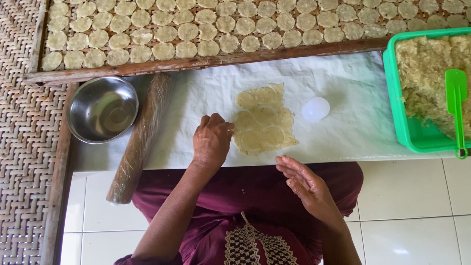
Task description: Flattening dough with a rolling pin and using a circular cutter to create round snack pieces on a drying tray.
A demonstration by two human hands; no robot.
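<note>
While the head camera looks straight down, these lines set out what it shows:

Dough sheet: a thin, pale rolled sheet lies on the white cloth-covered worktop, scored with round cut-outs; about 6 discs are still seated in it.

Left hand: the left hand rests at the sheet's left edge, its fingers curled down onto a disc there. Its grip looks pinched at that edge, though the camera cannot show whether a disc is lifted or only touched.

Right hand: the right hand hovers just below the worktop edge, near the sheet's lower right corner, palm slack and fingers spread; its grip is released and holds nothing.

Cutter: a small white round cup sits just right of the sheet, apart from both hands.

Rolling pin: a plastic-wrapped wooden rolling pin lies aslant on the left, beside an empty steel bowl.

Drying rack: a wood-framed woven tray above the worktop carries many rows of finished discs, nearly filling the visible part.

Dough supply: a green tub on the right holds a large mass of crumbly dough with a green spatula on it.

Progress: judged from this, much is done, yet the cut discs remain to be moved and plenty of dough is left.
</note>
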